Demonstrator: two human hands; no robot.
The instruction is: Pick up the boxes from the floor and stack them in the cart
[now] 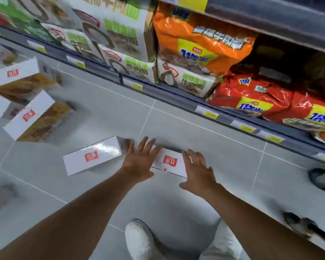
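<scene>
One box: white with a red logo, flat on the floor, near the foot of the shelf, directly ahead of the person.
Left hand: fingers straight and spread, gripping nothing; it covers the box's left end, though real contact cannot be told.
Right hand: fingers spread and relaxed, gripping nothing, at the box's right end, thumb out toward the camera side.
Box and fingers: the box lies between the two hands, logo showing in the gap.
Second box: same white kind, on the floor just left of the left hand, angled.
Other boxes: several more, blurred, scattered on the floor at far left, picture sides showing.
Shelf: bottom tier holds stacked white-green packs, an orange pack on top of one of them, and red packs to the right.
Tags: yellow price labels along the shelf's front rail.
Floor: pale grey tiles with thin light joints.
Shoe: white, at bottom centre, beside a pale trouser leg.
Wheel: dark, at the right edge, on the floor.
</scene>
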